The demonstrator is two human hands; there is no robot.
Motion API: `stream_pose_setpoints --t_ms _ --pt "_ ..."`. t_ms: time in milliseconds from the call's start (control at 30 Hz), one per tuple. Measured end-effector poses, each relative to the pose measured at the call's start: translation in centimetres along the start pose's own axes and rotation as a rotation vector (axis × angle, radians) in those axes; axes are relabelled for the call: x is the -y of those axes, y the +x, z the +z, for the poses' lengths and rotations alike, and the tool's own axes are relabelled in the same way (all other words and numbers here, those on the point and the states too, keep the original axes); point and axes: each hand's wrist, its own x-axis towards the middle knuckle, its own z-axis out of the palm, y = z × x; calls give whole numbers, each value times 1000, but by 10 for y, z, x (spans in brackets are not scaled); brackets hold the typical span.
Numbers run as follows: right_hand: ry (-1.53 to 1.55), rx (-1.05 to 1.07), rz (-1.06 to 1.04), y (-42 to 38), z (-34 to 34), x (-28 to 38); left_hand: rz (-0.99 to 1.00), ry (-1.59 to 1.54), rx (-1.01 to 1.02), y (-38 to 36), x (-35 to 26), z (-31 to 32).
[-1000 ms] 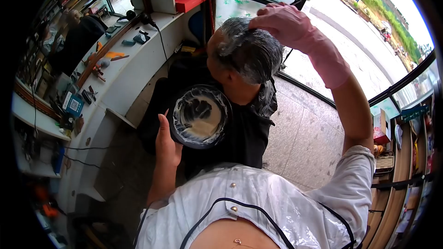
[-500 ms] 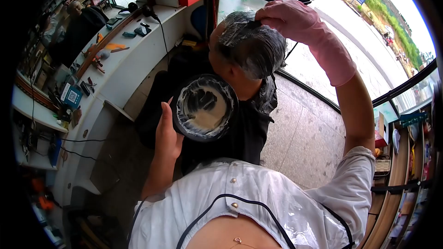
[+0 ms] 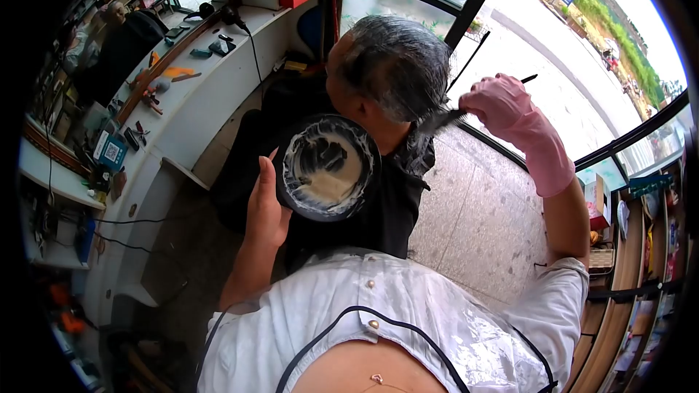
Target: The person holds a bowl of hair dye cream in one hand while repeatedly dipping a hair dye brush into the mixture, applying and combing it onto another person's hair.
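Note:
My bare left hand (image 3: 268, 207) grips the side of a black bowl (image 3: 291, 200), its thumb up along the rim. Pale cream with dark smears coats the inside of the bowl. In a pink glove, my right hand (image 3: 502, 105) is closed around a dark tint brush (image 3: 443, 121). The handle sticks out past the glove on the far side, and the bristles are close to the back of a seated person's head (image 3: 400, 65); whether they touch is hard to tell. White cream streaks the person's dark and grey hair. A black cape (image 3: 397, 211) covers the person's body.
On the left, a white counter (image 3: 193, 94) below a mirror carries a hair dryer (image 3: 231, 17), combs and a QR-code stand (image 3: 111, 151). Glass doors (image 3: 473, 0) stand ahead and to the right. Shelves (image 3: 619, 306) line the right side. Cables hang near the counter.
My right hand has moved from the top of the head down and to the right with the brush, whose bristles now show behind the head. The bowl has shifted very slightly.

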Motion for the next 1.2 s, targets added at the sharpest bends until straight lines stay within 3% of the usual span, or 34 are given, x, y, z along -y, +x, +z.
stream_pose_setpoints --t_ms 67,133,167,200,267,467,633,800,867,933,1000,1067,1200 --pt "9 8 -62 3 -7 -4 8 -4 1 0 1 0" --pt "228 -242 -70 16 -23 -1 6 -18 32 2 3 -3" --pt "204 -230 -43 26 -36 3 3 -21 27 2 3 -3" --pt "43 -398 -91 34 -43 9 -2 -16 25 1 2 -3" --pt "-60 -518 -149 56 -42 13 -6 -10 20 0 3 -4" --pt "-236 -444 -139 77 -25 28 25 -64 -42 -4 9 -4" --pt "-146 -325 -68 58 -15 23 19 -83 -74 -5 2 4" --pt "-13 -398 -57 30 7 16 12 -49 -27 0 1 1" --pt "-19 -242 26 17 8 19 5 -19 -5 3 1 -3" --pt "-50 -215 54 0 10 20 1 -8 -1 3 2 -5" --pt "59 281 191 -14 1 16 1 -4 -2 3 4 -5" --pt "68 339 145 -18 -9 9 1 0 -3 4 4 -5" --pt "648 -378 -45 -4 -15 10 -22 10 22 7 3 -6"
